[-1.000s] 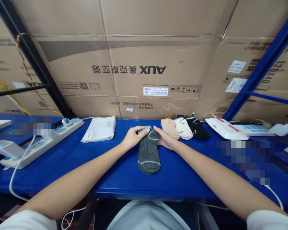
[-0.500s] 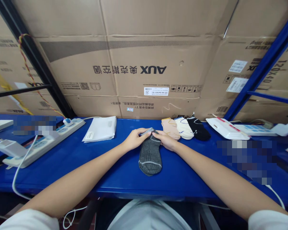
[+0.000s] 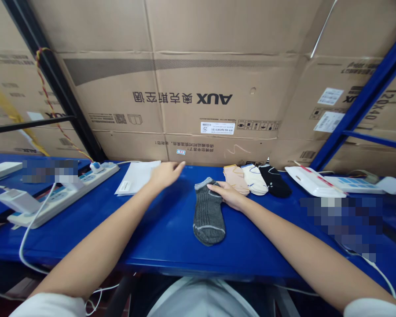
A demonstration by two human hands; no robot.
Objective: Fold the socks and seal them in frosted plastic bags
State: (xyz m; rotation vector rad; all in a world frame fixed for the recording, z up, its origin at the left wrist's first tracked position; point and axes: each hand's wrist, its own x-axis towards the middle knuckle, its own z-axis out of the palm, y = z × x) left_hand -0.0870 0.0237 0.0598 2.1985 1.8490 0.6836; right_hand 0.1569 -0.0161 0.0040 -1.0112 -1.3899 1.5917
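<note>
The right hand (image 3: 230,194) pinches the grey ankle sock (image 3: 209,215) by cuff, toe toward worktop (image 3: 251,240) front edge; left hand (image 3: 166,174), half-open, seemingly empty, is near white packets (image 3: 133,175).

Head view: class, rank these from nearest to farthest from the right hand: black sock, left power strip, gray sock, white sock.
1. Gray sock: in the right hand.
2. White sock: to its right, farther back.
3. Black sock: right of the white one.
4. Left power strip: far left.
</note>
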